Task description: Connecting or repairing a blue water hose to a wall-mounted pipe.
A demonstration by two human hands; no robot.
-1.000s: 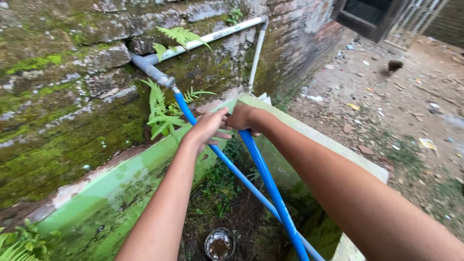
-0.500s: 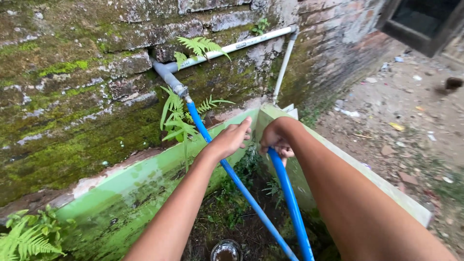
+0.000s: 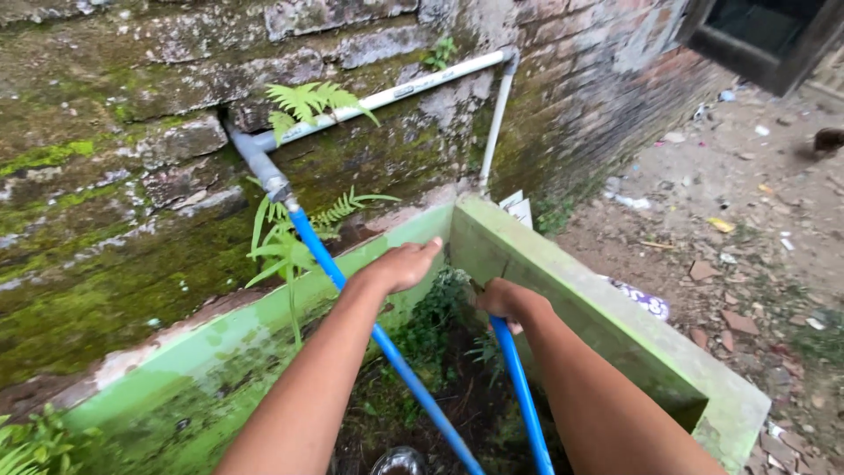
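My right hand (image 3: 510,303) is closed around the top end of a blue pipe (image 3: 522,396) that stands steeply inside a green concrete trough (image 3: 607,321). My left hand (image 3: 400,266) hovers with fingers together and held flat, just above a second, longer blue pipe (image 3: 352,299). That pipe slants up to a grey fitting (image 3: 259,167) in the mossy wall. The left hand holds nothing.
A white pipe (image 3: 413,88) runs along the mossy brick wall (image 3: 105,176) and bends down at the corner. Ferns (image 3: 308,105) grow from the wall. Weeds cover the trough's bottom, with a round metal object (image 3: 400,460) below. Littered dirt ground (image 3: 747,202) lies to the right.
The view has shifted left and down. My right hand has slid down with the shorter pipe's end, deeper into the trough. My left hand stays above the long pipe.
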